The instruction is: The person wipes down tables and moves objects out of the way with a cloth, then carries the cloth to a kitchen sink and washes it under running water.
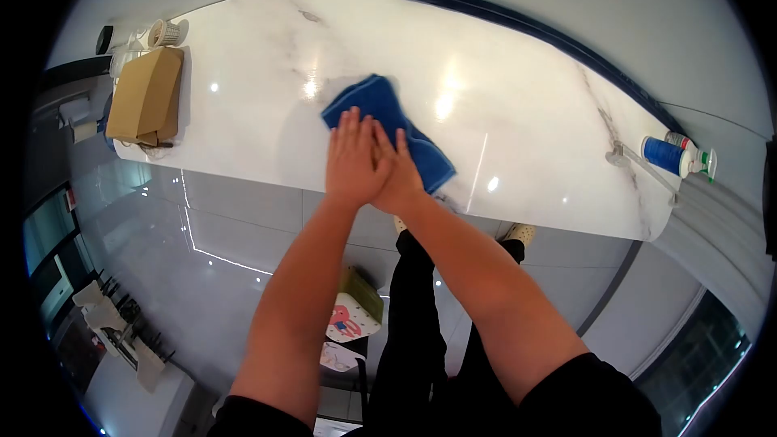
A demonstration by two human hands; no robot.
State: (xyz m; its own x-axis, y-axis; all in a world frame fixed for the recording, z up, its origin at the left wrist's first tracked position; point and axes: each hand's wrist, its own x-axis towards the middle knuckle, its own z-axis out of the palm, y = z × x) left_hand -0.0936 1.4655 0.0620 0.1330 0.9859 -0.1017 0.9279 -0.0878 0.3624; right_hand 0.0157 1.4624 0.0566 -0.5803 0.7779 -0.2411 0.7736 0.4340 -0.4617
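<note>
A folded blue cloth (372, 99) lies on the white marble-patterned counter (259, 113), its right end reaching toward the front edge. My left hand (354, 162) rests flat on the cloth with its fingers stretched forward. Beside it, partly underneath, my right hand (401, 170) also presses down on the cloth, fingers extended. The left hand overlaps the right around the thumb and palm, so part of the right hand is hidden.
A brown cardboard box (147, 95) and a small woven cup (164, 33) stand at the counter's left end. Bottles (665, 155) and a metal fixture (619, 154) are at the right. A dark blue strip (534, 28) runs along the back. Below is a patterned box (352, 317).
</note>
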